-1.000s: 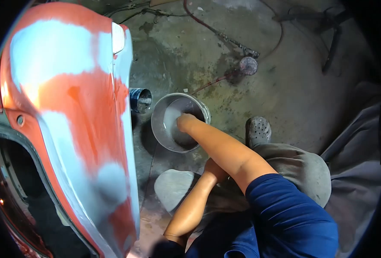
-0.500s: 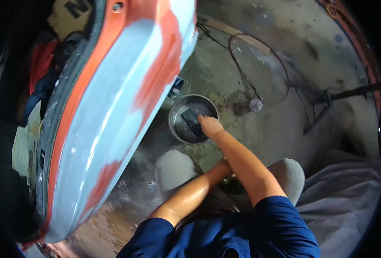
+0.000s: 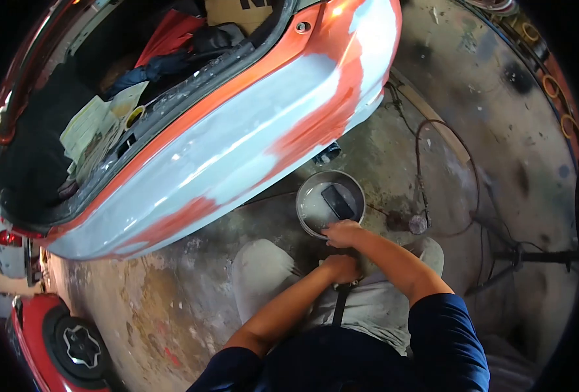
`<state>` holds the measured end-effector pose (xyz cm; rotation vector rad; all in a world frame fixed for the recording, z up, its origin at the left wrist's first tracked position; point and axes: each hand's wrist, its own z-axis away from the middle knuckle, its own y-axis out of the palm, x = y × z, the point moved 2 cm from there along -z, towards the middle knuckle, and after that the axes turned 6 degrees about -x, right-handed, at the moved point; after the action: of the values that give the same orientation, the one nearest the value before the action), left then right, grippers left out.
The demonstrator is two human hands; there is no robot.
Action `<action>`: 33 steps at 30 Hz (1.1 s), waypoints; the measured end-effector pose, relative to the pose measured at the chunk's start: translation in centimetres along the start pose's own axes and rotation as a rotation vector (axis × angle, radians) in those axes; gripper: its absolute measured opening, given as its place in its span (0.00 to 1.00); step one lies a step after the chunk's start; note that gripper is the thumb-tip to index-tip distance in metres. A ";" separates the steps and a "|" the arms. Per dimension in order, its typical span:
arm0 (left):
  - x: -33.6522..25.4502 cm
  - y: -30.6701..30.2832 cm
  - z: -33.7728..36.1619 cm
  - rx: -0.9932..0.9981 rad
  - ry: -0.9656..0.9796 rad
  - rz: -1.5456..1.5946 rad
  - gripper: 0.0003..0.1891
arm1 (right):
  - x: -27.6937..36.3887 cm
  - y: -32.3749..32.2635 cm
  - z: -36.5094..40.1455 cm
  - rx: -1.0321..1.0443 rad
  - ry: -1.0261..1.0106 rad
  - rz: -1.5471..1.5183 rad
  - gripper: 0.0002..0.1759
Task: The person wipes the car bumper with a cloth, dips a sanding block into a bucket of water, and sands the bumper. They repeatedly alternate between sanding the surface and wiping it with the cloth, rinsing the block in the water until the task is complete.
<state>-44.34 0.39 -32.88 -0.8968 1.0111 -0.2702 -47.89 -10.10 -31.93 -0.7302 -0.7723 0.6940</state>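
A round metal bowl [image 3: 300, 219] with cloudy liquid in it stands on the floor ahead of my knees. In the bowl lies a black rectangular block [image 3: 337, 202], tilted against the far side and apart from my fingers. My right hand [image 3: 343, 233] is at the near rim of the bowl, its fingers closed over the edge. Between my knees, just below the bowl, my left hand [image 3: 341, 268] is curled; its fingertips are hidden, so what it may hold does not show.
An orange car bumper [image 3: 237, 137] with pale grey patches slants across the left and top. Behind it, an open trunk [image 3: 41, 144] holds papers and cloths. A hose [image 3: 476, 170] loops on the floor at right, near a dark metal stand [image 3: 531, 257]. A red car [image 3: 37, 333] is at lower left.
My right hand has let go of the black block and moved to the bowl's near rim. The view has swung left, showing more of the trunk and a red car.
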 end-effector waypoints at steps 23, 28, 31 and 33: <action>-9.9 -10.9 19.1 -1.194 -0.967 0.412 0.21 | -17.7 -0.2 5.9 -0.236 0.104 0.140 0.17; -14.8 -24.3 17.5 -1.372 -0.768 0.511 0.11 | -22.6 -1.8 7.3 -0.256 0.274 0.138 0.15; -15.5 -32.0 18.9 -1.392 -0.568 -0.078 0.09 | -25.9 -2.4 7.8 -0.325 0.401 0.050 0.19; -19.1 -37.7 17.0 -1.406 -0.528 -0.321 0.09 | -27.5 -2.7 8.7 -0.407 0.411 -0.027 0.24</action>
<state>-33.21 -3.28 11.10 -2.2565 0.4338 0.4939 -68.65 -29.98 -35.28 -1.1873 -0.5442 0.3423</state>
